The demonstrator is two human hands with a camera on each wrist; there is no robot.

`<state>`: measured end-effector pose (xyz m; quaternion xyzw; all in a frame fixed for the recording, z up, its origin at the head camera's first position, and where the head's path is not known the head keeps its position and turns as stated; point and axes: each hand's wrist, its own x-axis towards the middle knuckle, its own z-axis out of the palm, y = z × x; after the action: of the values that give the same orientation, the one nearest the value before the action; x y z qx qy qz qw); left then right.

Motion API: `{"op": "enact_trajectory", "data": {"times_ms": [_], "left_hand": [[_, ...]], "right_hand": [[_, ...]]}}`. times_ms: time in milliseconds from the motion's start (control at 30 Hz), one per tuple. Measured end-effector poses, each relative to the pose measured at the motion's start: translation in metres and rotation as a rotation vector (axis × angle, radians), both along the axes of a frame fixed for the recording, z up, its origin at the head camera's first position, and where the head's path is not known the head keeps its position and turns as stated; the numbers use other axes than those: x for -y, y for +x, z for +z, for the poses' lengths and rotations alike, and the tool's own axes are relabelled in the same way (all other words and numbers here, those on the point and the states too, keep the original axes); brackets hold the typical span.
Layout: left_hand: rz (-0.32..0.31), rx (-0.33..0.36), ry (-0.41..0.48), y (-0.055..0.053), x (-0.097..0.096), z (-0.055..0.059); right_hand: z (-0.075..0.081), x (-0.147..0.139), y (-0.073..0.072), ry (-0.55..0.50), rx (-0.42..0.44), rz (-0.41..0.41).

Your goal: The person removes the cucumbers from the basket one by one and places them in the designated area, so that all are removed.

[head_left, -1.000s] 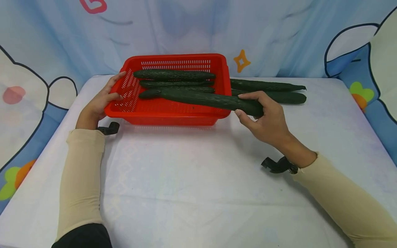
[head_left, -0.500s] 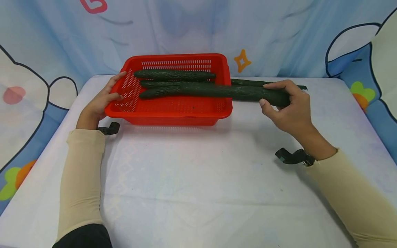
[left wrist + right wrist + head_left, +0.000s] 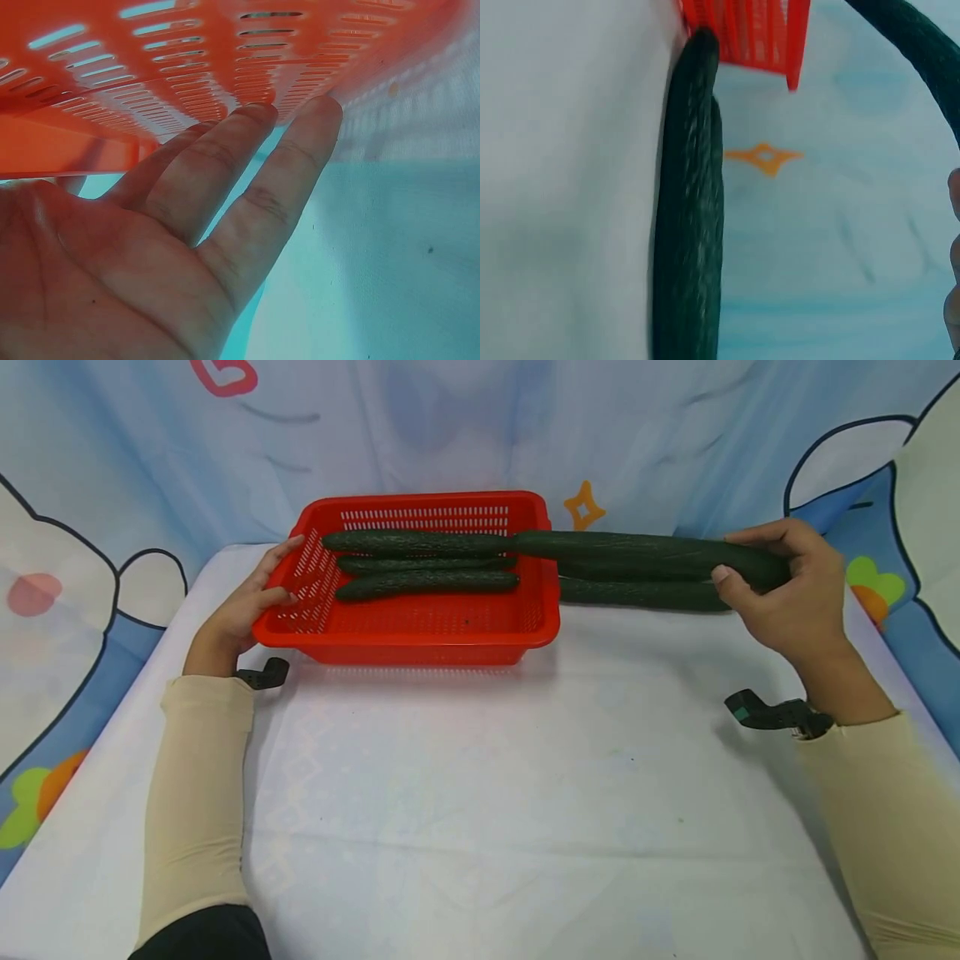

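My right hand (image 3: 795,585) grips the right end of a long dark green cucumber (image 3: 645,552). That cucumber hangs raised above the table, its left tip over the right rim of a red plastic basket (image 3: 420,654). In the right wrist view the gripped cucumber (image 3: 922,45) crosses the upper right, with fingertips at the edge. Two more cucumbers (image 3: 645,595) lie on the table right of the basket, one partly hidden. Three shorter cucumbers (image 3: 427,582) lie inside the basket. My left hand (image 3: 240,606) holds the basket's left rim, with several fingers (image 3: 262,202) along its outer wall.
A white cloth (image 3: 465,777) covers the table. Behind hangs a blue printed curtain (image 3: 450,427) close to the table's back edge. A black wrist mount (image 3: 776,714) sticks out from the right wrist and another (image 3: 264,672) from the left.
My right hand has carried its cucumber rightward and toward the back, from over the basket to above the cucumbers on the table. The left hand and basket stay in place.
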<state>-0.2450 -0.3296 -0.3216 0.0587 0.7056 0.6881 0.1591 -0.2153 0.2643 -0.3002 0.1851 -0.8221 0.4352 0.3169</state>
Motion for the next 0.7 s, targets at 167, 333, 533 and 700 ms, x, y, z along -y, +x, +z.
{"op": "enact_trajectory", "data": {"times_ms": [167,333,533,700], "left_hand": [[0.0,-0.003,0.0,0.0,0.0,-0.001],[0.001,-0.002,-0.006,0.0,0.0,-0.001],[0.011,0.001,-0.018,0.0,0.0,0.0],[0.008,0.001,-0.016,0.0,0.0,0.0]], "right_hand": [[-0.003,-0.016,-0.004,-0.052,0.043,-0.017],[-0.01,-0.035,-0.012,-0.088,0.055,-0.011],[-0.017,-0.054,-0.019,-0.043,0.085,-0.061],[-0.019,-0.061,-0.017,0.044,0.249,-0.115]]}}
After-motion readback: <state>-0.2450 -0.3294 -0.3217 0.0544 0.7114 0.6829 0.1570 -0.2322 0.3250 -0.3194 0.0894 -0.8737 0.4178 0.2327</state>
